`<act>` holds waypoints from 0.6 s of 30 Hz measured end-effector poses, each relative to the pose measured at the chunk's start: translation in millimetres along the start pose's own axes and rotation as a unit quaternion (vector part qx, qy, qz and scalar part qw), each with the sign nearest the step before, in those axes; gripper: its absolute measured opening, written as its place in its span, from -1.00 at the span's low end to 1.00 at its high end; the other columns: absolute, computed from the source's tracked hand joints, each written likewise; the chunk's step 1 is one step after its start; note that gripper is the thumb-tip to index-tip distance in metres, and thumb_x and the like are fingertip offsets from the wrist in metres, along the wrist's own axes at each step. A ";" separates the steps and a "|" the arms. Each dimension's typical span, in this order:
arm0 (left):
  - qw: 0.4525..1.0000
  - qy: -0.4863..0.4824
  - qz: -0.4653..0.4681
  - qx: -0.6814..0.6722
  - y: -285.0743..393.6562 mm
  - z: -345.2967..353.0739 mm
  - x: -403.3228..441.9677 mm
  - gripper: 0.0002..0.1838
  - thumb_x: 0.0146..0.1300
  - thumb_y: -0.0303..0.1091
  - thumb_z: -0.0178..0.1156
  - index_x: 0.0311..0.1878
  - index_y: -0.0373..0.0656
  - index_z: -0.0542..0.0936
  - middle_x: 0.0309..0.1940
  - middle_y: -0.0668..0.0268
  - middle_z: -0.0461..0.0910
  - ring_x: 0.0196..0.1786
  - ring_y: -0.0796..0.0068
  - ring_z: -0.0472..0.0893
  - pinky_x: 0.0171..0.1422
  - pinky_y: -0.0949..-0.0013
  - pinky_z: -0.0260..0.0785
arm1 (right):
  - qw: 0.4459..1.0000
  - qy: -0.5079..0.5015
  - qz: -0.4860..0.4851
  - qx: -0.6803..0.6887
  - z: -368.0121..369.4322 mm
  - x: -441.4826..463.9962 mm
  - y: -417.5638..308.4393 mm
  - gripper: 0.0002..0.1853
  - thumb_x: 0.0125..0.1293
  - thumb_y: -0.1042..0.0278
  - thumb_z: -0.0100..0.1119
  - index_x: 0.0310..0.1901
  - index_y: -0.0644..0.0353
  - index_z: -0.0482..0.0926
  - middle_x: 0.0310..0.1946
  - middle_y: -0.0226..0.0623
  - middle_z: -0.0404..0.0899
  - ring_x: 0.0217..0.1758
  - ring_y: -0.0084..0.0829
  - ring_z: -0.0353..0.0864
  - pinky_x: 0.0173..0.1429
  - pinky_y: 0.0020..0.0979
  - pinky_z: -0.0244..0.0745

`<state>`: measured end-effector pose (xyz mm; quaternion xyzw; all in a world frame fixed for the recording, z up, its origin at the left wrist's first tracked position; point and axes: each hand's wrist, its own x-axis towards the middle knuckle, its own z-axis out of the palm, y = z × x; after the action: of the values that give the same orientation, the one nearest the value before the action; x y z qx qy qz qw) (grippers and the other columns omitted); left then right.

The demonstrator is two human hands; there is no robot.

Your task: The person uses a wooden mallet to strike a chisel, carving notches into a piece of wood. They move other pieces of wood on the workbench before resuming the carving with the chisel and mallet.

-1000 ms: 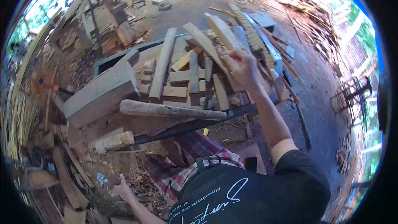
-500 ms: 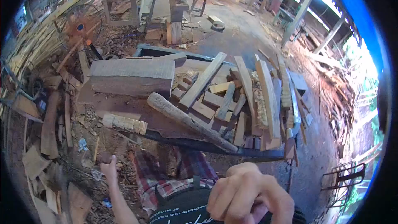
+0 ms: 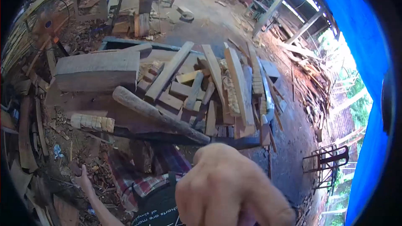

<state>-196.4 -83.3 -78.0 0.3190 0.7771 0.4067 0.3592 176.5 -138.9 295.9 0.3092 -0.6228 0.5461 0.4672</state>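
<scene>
Close to the camera at the bottom centre, my right hand (image 3: 228,186) is raised with its fingers curled together; whatever they hold, if anything, is hidden. Low on the left, my left hand (image 3: 83,178) has its thumb up and its fingers closed around a small dark brown piece that I cannot make out. Between the hands and beyond them lies a long rounded wooden pole (image 3: 159,113) at the near edge of a low table. Behind it rests a big squared wooden block (image 3: 98,69), with several planks and short offcuts (image 3: 169,73) piled to its right.
A short pale wood piece (image 3: 92,123) sits at the table's near left corner. A fan (image 3: 48,24) stands at the upper left. Wood scraps lie on the ground at left. At right are a dark metal chair (image 3: 328,159), a scrap heap (image 3: 301,58) and a blue tarp (image 3: 368,79).
My right hand has come from over the wood pile back close to the camera, fingers now curled. My left hand stays low at left. The view has shifted with my head.
</scene>
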 end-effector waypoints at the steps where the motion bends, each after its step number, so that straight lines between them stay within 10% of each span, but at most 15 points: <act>1: 1.000 0.000 0.018 -0.016 -3.8 -0.3 2.2 -0.50 0.18 0.01 0.38 -0.17 -0.24 0.46 -0.47 0.33 0.49 -0.61 0.59 0.41 -0.56 0.48 0.24 | 0.990 0.099 -0.033 -0.097 9.4 12.4 0.3 -0.76 0.38 0.49 0.14 -0.13 -0.19 0.69 -0.59 -0.30 0.39 -0.65 -0.49 0.25 -0.63 -0.44 0.07; 6: 0.998 0.061 -0.008 0.021 -1.7 5.3 1.3 -0.27 0.14 -0.01 0.41 0.10 -0.46 0.38 -0.36 0.19 0.59 -0.61 0.53 0.49 -0.53 0.47 0.30 | 0.897 0.216 -0.109 -0.370 18.8 -4.7 27.6 -0.68 0.42 0.46 0.09 -0.07 -0.33 0.71 -0.63 -0.32 0.41 -0.78 -0.61 0.07 -0.72 -0.53 -0.12; 10: 0.999 0.001 0.033 -0.028 7.6 8.3 -2.0 -0.31 0.16 -0.02 0.39 0.10 -0.42 0.38 -0.38 0.18 0.59 -0.63 0.53 0.47 -0.52 0.45 0.31 | 0.934 0.353 -0.003 -0.053 42.8 15.5 9.6 -0.83 0.28 0.43 0.29 -0.36 -0.14 0.79 -0.60 -0.37 0.28 -0.66 -0.56 0.19 -0.60 -0.48 -0.09; 15: 0.999 -0.003 0.005 0.032 41.5 1.8 -23.2 -0.56 0.18 -0.08 0.39 -0.18 -0.31 0.56 -0.41 0.33 0.58 -0.54 0.60 0.46 -0.49 0.49 0.28 | 0.972 0.228 -0.046 0.028 16.1 -2.3 17.7 -0.81 0.21 0.54 0.31 -0.43 -0.03 0.80 -0.56 -0.37 0.23 -0.61 -0.51 0.20 -0.54 -0.42 -0.07; 17: 0.989 0.064 0.008 0.132 40.5 4.6 -23.7 -0.57 0.17 -0.07 0.39 -0.18 -0.29 0.58 -0.41 0.33 0.58 -0.55 0.60 0.46 -0.48 0.46 0.30 | 0.980 0.139 0.132 -0.056 -14.5 -26.0 11.3 -0.81 0.27 0.26 0.30 -0.35 0.17 0.55 -0.31 -0.24 0.52 -0.22 -0.16 0.48 -0.11 -0.18 0.39; 18: 0.996 0.051 0.020 0.065 33.8 6.2 -21.4 -0.57 0.17 -0.07 0.40 -0.19 -0.28 0.58 -0.41 0.33 0.58 -0.56 0.60 0.45 -0.48 0.45 0.31 | 0.983 0.154 0.072 -0.069 -31.5 -31.1 21.9 -0.86 0.26 0.38 0.29 -0.29 0.18 0.50 -0.27 -0.21 0.49 -0.25 -0.21 0.47 -0.18 -0.26 0.40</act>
<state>-173.0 -81.9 -45.0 0.3361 0.8125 0.3783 0.2894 176.2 -107.6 257.6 0.1432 -0.6005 0.5750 0.5370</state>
